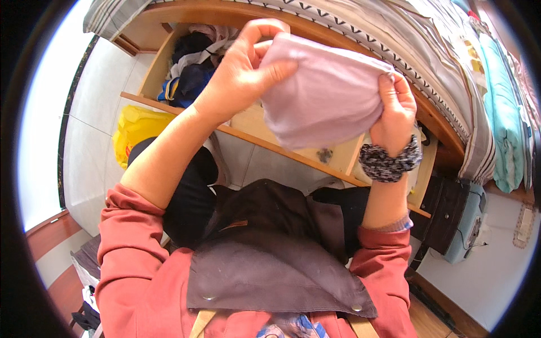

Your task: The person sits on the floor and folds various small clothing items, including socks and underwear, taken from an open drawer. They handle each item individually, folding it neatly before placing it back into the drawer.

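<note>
A pale pink-lilac piece of cloth point(323, 95), perhaps a folded garment, is stretched between both hands. My left hand point(249, 69) pinches its upper left corner between thumb and fingers. At the upper right corner, my right hand point(395, 99) grips the edge, with a black-and-white fabric scrunchie point(389, 162) around the wrist. Beneath the cloth lies a pulled-out wooden drawer point(270, 150) with dividers. Dark, blue and white clothes point(190, 80) are heaped in its left part. A small dark item point(324, 155) lies on the drawer's bottom.
The drawer comes out under a bed with a wooden frame point(169, 14) and striped bedding point(422, 46). A yellow plastic bag point(141, 126) sits on the tiled floor at left. At right are a rolled turquoise textile point(501, 114) and a dark cabinet point(441, 211).
</note>
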`<action>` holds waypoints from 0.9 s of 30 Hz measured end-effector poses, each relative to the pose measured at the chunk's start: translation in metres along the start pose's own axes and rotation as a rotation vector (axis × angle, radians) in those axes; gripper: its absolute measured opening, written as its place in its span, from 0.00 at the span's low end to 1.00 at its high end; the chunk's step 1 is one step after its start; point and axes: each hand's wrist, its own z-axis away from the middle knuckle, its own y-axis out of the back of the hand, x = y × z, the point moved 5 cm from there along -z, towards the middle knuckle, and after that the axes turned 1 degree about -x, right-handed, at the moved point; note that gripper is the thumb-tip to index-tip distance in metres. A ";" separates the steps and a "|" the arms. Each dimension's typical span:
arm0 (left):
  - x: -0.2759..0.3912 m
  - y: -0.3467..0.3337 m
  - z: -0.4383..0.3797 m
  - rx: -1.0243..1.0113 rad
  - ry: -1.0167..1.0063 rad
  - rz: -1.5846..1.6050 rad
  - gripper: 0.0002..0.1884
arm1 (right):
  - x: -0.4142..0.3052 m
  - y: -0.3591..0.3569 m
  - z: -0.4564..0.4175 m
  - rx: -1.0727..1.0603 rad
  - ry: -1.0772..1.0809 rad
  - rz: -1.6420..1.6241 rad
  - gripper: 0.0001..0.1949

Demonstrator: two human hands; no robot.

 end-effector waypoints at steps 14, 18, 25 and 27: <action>-0.117 0.013 0.036 0.145 0.848 0.012 0.32 | 0.120 0.029 0.041 0.063 -0.680 -0.105 0.27; -0.102 -0.003 0.028 -0.123 0.638 0.168 0.36 | 0.111 0.028 0.034 0.144 -0.644 -0.114 0.32; -0.089 0.000 0.024 -0.224 0.181 -0.841 0.11 | 0.106 0.005 0.041 -0.491 -0.332 0.815 0.21; -0.072 0.009 0.018 -0.175 0.132 -1.091 0.09 | 0.098 -0.007 0.047 -0.521 -0.200 1.213 0.15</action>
